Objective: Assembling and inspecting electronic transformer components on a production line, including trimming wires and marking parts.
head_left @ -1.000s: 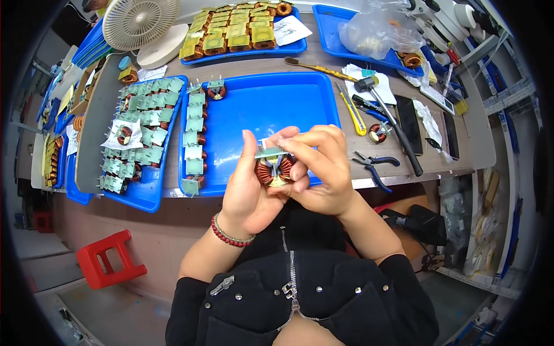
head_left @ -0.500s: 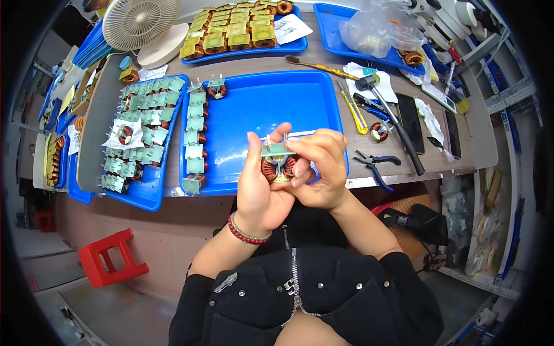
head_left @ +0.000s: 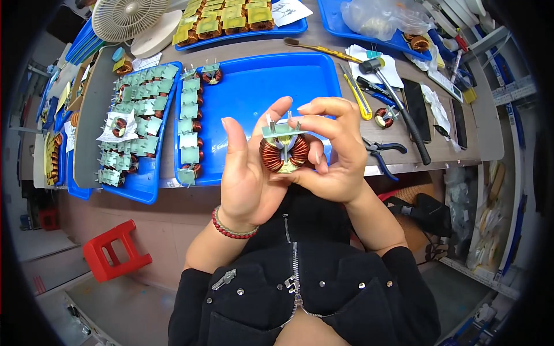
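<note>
A toroidal coil [head_left: 276, 160] with copper-brown windings and a pale green plate on top hangs upright above the front edge of the blue tray [head_left: 259, 81]. Metal pins stick up from its plate. My right hand [head_left: 343, 158] grips it from the right, fingertips at the plate and windings. My left hand [head_left: 245, 184] is beside it, palm turned toward the coil, thumb spread away; some of its fingers are hidden behind the coil. Similar green-topped coils [head_left: 189, 126] line the tray's left side, and one more coil [head_left: 212, 74] sits at its upper left.
A second blue tray [head_left: 151, 181] to the left is filled with green-topped coils. Yellow-topped coils [head_left: 234, 23] fill a tray at the back. On the right lie a mallet [head_left: 404, 109], a yellow cutter [head_left: 358, 95], pliers [head_left: 384, 154] and a loose coil [head_left: 384, 117].
Both hands have risen toward the camera with the coil, which looks larger. My left thumb has swung outward, away from the coil. The view has shifted slightly.
</note>
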`<state>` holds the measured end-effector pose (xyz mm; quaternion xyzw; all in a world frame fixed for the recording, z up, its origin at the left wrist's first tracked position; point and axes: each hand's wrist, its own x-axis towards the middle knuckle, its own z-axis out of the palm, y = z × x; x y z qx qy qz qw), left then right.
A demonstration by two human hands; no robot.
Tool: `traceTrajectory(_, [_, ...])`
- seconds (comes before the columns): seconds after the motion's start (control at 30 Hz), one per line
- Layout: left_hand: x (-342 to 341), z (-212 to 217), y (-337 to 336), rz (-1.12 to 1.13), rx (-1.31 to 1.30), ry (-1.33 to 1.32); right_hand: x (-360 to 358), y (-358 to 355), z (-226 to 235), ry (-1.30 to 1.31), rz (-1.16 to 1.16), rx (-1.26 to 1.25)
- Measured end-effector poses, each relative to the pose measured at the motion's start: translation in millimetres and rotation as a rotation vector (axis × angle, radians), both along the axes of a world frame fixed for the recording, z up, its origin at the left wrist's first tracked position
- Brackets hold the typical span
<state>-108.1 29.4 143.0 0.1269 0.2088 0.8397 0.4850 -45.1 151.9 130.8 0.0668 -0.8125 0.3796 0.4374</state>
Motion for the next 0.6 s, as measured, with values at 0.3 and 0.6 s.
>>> traceTrajectory(0.3, [4,-2,-21,0.197,-0.115,0.189,-1,-1,0,0.022,-0.001,-0.073])
traceTrajectory(0.6, [-2,-9,-36,0.289,-0.119,0.383,-7,-10,3,0.007,0.025,-0.127])
